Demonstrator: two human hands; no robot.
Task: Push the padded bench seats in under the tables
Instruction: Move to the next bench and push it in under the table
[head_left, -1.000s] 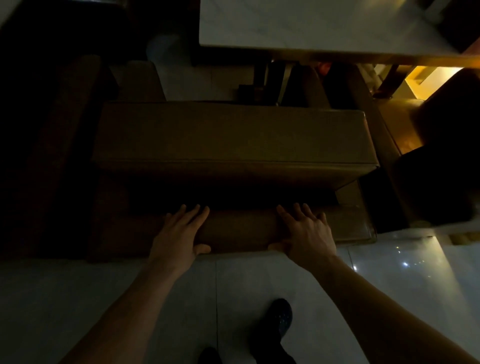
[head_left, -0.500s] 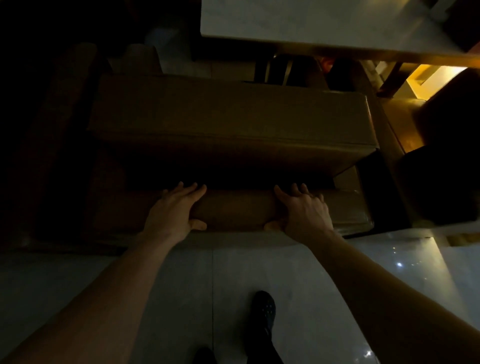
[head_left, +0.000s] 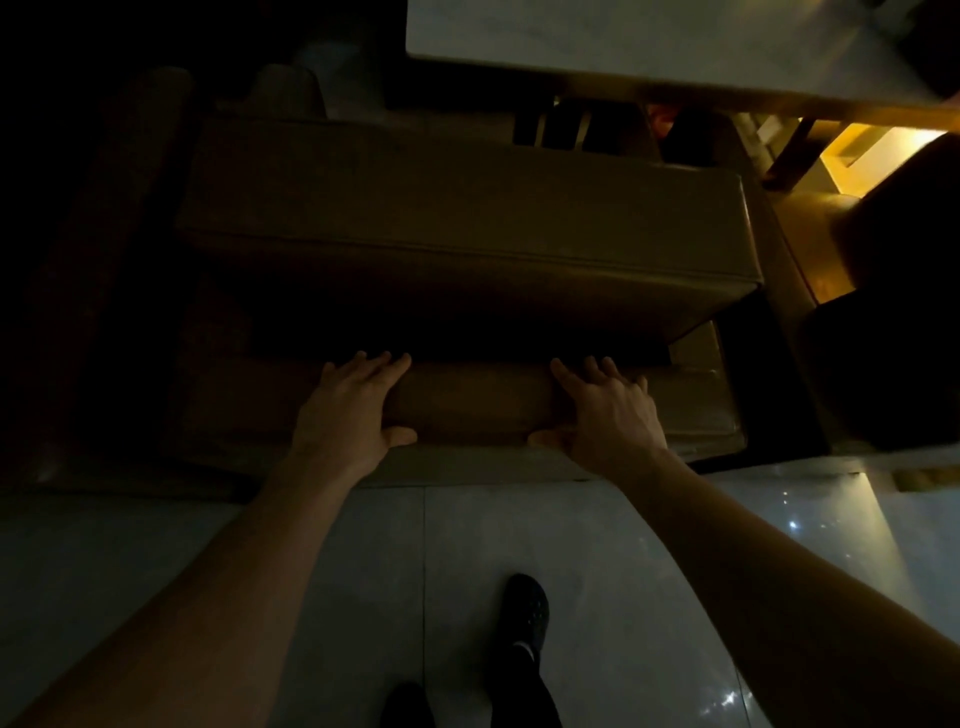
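A brown padded bench fills the middle of the dim head view. Its seat cushion (head_left: 467, 218) lies farther away and its low padded backrest (head_left: 472, 402) runs along the near side. My left hand (head_left: 348, 410) and my right hand (head_left: 608, 410) lie over the top of the backrest, fingers spread forward and thumbs hooked on its near face. A pale marble-topped table (head_left: 649, 41) stands beyond the bench at the top right, and the seat's far edge sits close to the table's near edge.
Another padded seat (head_left: 291, 85) shows dimly at the upper left. A dark chair (head_left: 893, 322) and a lit yellow patch are at the right. Glossy pale floor tiles (head_left: 208, 545) lie under me, with my dark shoe (head_left: 524, 613) on them.
The bench has slid away from me towards the table, and both hands have stayed on the backrest and travelled with it. My foot has stepped forward.
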